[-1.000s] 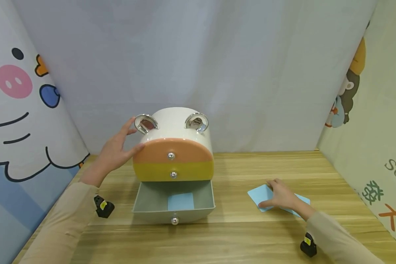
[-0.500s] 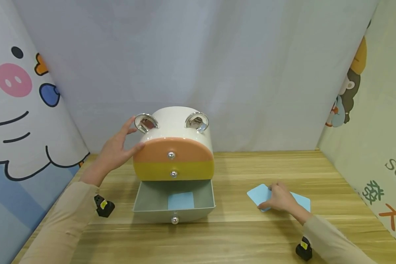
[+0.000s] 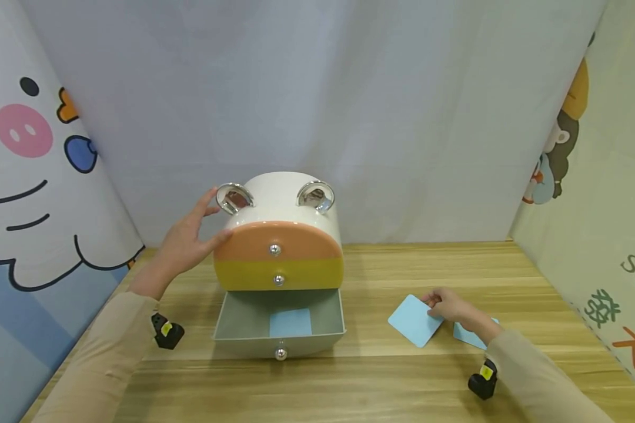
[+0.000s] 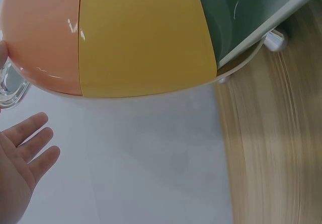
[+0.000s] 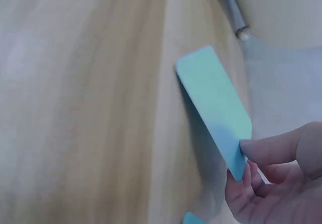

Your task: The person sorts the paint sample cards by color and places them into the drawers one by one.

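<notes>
**Pale blue card leaves the pile**

Pale blue and thin, a rounded-corner card now stands tilted off the wooden table, pinched at one edge by the thumb and fingertips of the right hand. A second ago that hand lay flat on top of the cards; now the top one is lifted and carried a little toward the drawer box, baring the card beneath, which lies flat beside the wrist. The pick-up looks done and the card is free to travel.

The left hand has not shifted: fingers spread and straight, it presses against the side of the glossy white drawer box, near a chrome ring handle. The box is dome-shaped, with smooth orange and yellow drawer fronts shut, each with a small metal knob. The grey bottom drawer stands pulled out, with another blue card flat on its floor.
</notes>
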`<state>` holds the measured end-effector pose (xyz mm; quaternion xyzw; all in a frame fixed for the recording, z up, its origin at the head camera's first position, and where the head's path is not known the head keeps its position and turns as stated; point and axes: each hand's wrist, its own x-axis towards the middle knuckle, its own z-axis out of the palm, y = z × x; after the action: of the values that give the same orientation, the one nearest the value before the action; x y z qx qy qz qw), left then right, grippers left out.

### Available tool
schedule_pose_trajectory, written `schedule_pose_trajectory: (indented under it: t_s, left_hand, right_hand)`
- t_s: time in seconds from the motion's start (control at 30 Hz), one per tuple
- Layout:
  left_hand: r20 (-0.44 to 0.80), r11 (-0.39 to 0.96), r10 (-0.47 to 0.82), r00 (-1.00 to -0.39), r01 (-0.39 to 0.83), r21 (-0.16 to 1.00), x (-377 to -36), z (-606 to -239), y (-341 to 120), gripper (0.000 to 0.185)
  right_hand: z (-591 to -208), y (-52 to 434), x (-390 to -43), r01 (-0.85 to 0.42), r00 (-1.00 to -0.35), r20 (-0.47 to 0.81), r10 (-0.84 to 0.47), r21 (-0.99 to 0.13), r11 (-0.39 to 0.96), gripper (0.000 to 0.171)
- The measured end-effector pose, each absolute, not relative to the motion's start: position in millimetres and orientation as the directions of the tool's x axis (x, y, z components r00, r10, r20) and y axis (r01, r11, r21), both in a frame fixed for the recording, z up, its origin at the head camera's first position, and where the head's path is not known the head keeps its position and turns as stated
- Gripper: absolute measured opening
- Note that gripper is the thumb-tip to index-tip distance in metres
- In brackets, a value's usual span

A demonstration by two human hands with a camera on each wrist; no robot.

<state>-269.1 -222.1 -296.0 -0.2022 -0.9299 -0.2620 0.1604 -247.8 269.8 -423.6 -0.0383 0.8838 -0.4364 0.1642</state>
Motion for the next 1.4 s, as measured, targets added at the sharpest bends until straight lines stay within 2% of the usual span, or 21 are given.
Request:
schedule_pose_trajectory:
  t_s: [0.33, 0.63, 0.93, 1.4]
  left_hand:
    - [0.393, 0.787, 0.291, -0.872, 0.452, 0.421, -269, -296, -222, 0.081]
    - [0.385, 0.792, 0.288, -0.877, 0.444, 0.420, -269, -295, -222, 0.081]
    - [0.384, 0.792, 0.292, -0.876, 0.447, 0.416, -269, -295, -222, 0.081]
    - [0.394, 0.793, 0.287, -0.873, 0.448, 0.414, -271, -296, -222, 0.082]
  right_hand:
    - [-402, 268, -251, 0.122, -0.900, -0.318, -0.299, -0.842, 0.526, 0.031]
    - [-360, 246, -253, 0.059, -0.882, -0.267, -0.388, -0.880, 0.472, 0.032]
    - [-324, 191, -252, -0.025, -0.871, -0.186, -0.455, -0.908, 0.419, 0.030]
    - [-330, 121, -246, -0.071, -0.877, -0.102, -0.469, -0.939, 0.337, 0.024]
